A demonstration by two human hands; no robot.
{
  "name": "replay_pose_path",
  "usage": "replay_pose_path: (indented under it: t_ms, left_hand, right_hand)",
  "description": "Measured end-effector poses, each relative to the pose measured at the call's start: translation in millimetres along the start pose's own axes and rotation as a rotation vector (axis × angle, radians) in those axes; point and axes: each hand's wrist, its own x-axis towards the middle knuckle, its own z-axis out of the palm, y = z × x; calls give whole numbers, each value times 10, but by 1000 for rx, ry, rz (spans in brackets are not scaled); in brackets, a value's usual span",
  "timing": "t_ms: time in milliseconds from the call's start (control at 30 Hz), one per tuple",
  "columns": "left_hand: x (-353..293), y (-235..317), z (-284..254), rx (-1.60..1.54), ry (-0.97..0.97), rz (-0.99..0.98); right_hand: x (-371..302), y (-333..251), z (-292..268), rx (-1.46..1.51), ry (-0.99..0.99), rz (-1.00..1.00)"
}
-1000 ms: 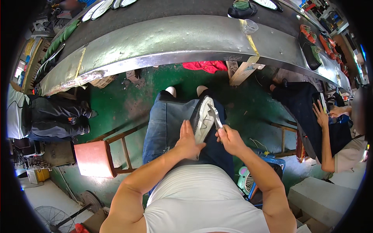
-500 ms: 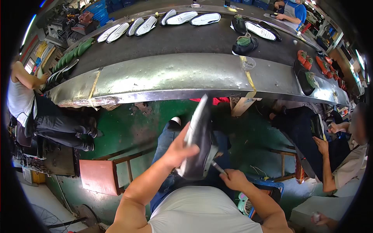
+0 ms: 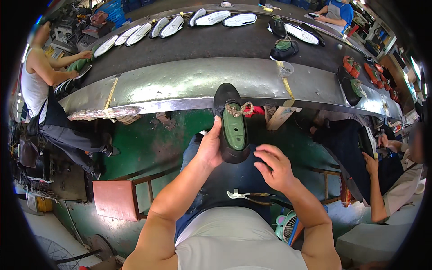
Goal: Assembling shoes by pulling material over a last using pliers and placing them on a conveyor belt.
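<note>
My left hand (image 3: pixel 210 145) grips a black shoe (image 3: pixel 226 93) by its side and holds it up in front of the bench edge. The shoe's opening faces me, filled by a green shoe last (image 3: pixel 235 133) with holes in it and a loop of cord (image 3: pixel 243 109) at one end. Beside the shoe's near end, my right hand (image 3: pixel 275 167) is open, fingers apart and holding nothing. Across my lap lies a metal hand tool (image 3: pixel 245 195) with a curved silver head and a brownish handle; its exact kind is hard to make out.
Shoes with white soles up (image 3: pixel 212 18) line the long bench (image 3: pixel 171 81). Black shoes with green lasts (image 3: pixel 284 48) and orange ones (image 3: pixel 352 66) stand to its right. Co-workers (image 3: pixel 42 72) are at left, right and far right. A pink-topped stool (image 3: pixel 116 200) and a small green fan (image 3: pixel 285 225) flank me.
The shoe has turned from its side to show its opening and has risen toward the bench. My right hand has let go of the tool, which now lies on my lap.
</note>
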Motion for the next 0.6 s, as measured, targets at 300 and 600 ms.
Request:
replay_pose_path:
  t_ms: [300, 600]
  left_hand:
    - [9, 261, 223, -23, -30, -3]
    - [-41, 93, 223, 23, -7, -35]
  right_hand:
    - [687, 0, -1, 104, 164, -221]
    - [680, 515, 674, 881, 245, 345]
